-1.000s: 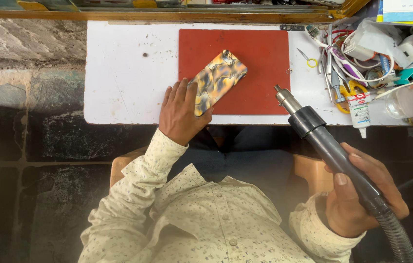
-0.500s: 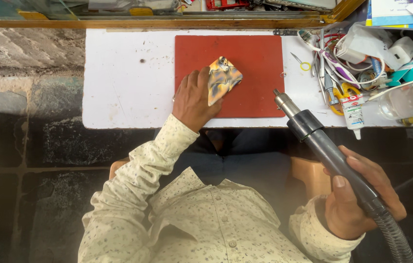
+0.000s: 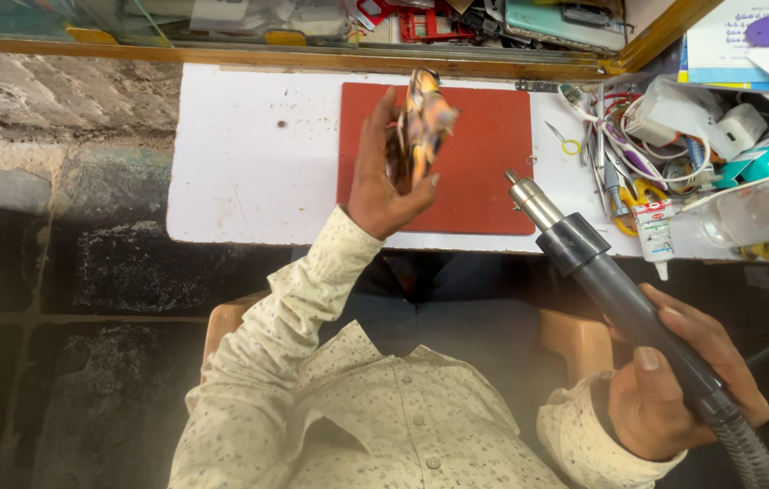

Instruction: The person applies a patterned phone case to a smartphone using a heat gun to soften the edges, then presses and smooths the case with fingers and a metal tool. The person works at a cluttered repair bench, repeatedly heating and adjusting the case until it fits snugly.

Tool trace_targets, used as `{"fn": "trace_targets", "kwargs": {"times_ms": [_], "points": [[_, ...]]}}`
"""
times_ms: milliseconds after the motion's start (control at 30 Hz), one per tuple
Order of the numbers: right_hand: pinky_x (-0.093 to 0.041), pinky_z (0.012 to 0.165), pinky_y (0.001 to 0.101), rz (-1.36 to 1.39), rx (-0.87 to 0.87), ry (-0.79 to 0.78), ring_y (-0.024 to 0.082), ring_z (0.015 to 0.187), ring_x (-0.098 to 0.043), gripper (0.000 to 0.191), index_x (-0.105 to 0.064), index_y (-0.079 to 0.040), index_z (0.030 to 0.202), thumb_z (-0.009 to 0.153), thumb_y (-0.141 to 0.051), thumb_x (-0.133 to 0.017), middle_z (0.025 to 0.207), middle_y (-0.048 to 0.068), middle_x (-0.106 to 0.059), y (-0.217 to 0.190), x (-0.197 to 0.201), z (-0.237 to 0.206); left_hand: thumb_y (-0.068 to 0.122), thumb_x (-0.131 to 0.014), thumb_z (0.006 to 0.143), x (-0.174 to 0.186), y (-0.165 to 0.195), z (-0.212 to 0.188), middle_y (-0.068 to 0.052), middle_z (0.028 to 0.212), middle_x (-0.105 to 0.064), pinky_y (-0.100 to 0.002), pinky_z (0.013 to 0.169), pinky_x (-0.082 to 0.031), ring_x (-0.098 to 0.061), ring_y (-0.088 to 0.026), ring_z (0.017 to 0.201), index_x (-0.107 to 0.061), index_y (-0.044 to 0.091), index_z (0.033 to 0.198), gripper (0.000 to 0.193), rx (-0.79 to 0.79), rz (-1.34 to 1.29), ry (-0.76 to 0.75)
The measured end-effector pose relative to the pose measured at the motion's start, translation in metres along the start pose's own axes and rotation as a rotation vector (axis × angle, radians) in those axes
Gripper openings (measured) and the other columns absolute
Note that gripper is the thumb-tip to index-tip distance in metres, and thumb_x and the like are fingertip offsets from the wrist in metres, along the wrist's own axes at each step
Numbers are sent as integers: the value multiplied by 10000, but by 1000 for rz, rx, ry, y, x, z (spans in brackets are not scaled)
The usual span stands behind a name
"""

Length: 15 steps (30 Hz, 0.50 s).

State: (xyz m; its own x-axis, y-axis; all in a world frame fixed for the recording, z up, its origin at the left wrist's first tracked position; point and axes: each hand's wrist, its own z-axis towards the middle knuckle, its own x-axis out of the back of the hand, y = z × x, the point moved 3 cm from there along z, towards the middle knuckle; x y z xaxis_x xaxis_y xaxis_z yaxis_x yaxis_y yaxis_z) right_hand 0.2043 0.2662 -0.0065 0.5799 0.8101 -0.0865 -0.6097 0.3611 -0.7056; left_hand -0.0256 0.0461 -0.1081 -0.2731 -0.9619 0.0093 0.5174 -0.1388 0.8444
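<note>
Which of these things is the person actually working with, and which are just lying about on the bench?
In use:
left hand holding the patterned phone
right hand gripping the hot-air gun
red mat

Lying about:
glue tube
tangle of cables and tools
clear plastic container

I see a phone case (image 3: 422,122) with a marbled pattern of orange, yellow, dark brown and white. Under it lies a plain brick-red mat (image 3: 484,154) on a white table (image 3: 249,163). The hot-air gun (image 3: 615,299) is black with a silver metal nozzle. My shirt (image 3: 384,417) is cream with small dark speckles. The glue tube (image 3: 653,231) is white with red print.
</note>
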Motion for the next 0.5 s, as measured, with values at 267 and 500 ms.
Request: {"fn": "trace_targets", "kwargs": {"times_ms": [267,500], "points": [[-671,848,369,56,-35,-78,359,997,-757,337,-623,105,1164,946,-105,-771,1096,324,-687,-10,-35,-7,44,-534,1026,5,-36,12,-167,1472,-600,-367,1116,-542,-607,-244,1346,-525,-40,1460,442,244,-710,75],[-663,881,346,7,-46,-180,343,1011,-765,358,-668,93,1157,920,-144,-791,1060,328,-696,-15,-61,-3,56,-625,1038,10,-43,10,-139,1384,-662,-346,972,-575,-660,-182,1148,-524,-41,1435,421,248,-655,1]]}}
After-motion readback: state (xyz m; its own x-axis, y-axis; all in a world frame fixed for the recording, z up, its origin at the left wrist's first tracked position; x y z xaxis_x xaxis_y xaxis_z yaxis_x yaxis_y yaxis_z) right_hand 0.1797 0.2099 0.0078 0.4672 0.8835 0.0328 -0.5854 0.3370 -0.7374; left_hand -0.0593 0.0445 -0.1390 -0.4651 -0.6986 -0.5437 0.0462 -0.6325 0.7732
